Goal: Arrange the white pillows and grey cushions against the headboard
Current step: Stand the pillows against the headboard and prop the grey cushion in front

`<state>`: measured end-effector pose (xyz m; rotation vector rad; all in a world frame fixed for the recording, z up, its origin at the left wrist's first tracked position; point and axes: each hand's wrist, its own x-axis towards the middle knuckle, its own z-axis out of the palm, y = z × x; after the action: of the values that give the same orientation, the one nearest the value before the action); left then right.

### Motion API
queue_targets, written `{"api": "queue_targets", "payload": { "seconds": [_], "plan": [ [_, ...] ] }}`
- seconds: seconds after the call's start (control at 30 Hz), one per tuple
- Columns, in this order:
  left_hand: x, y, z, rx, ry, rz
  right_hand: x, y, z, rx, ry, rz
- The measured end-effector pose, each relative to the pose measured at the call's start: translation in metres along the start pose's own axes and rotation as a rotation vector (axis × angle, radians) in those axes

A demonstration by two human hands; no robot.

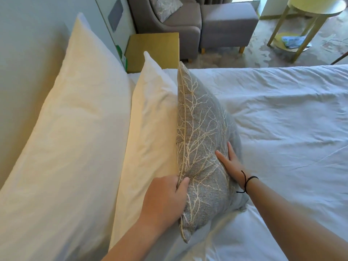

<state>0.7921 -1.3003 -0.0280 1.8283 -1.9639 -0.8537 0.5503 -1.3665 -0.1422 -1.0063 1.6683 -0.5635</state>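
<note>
Grey fabric with a pale branch pattern covers the cushion (203, 147), which stands on edge on the bed (282, 129), leaning against a white pillow (150, 129). The left hand (165, 200) pinches the cushion's piped near edge, fingers (183, 182) curled shut around the seam. The right hand (230, 166) lies flat and open on the cushion's front face, holding nothing. A larger white pillow (66, 138) stands behind, against the headboard (22, 53). Beyond the bed are a wooden nightstand (154, 49), a grey armchair (169, 21), a footstool (227, 23) and a round side table (310, 14).
</note>
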Motion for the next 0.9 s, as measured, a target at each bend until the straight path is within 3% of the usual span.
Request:
{"api": "queue_targets", "payload": {
  "seconds": [0.13, 0.33, 0.53, 0.8, 0.9],
  "plan": [
    [-0.005, 0.004, -0.025, -0.116, 0.088, 0.038, 0.005, -0.018, 0.028, 0.127, -0.097, -0.03],
    [-0.007, 0.003, -0.082, -0.092, 0.181, 0.148, 0.008, -0.067, 0.067, 0.32, -0.226, -0.051],
    [0.017, -0.01, -0.056, 0.095, -0.026, -0.009, 0.004, -0.052, 0.058, 0.23, -0.163, -0.01],
    [-0.039, -0.038, -0.058, 0.16, 0.174, -0.053, -0.024, -0.06, 0.041, 0.222, -0.003, 0.186],
    [-0.077, -0.069, -0.057, 0.205, 0.197, -0.133, -0.051, -0.073, 0.041, 0.16, 0.071, 0.08]
  ]
}}
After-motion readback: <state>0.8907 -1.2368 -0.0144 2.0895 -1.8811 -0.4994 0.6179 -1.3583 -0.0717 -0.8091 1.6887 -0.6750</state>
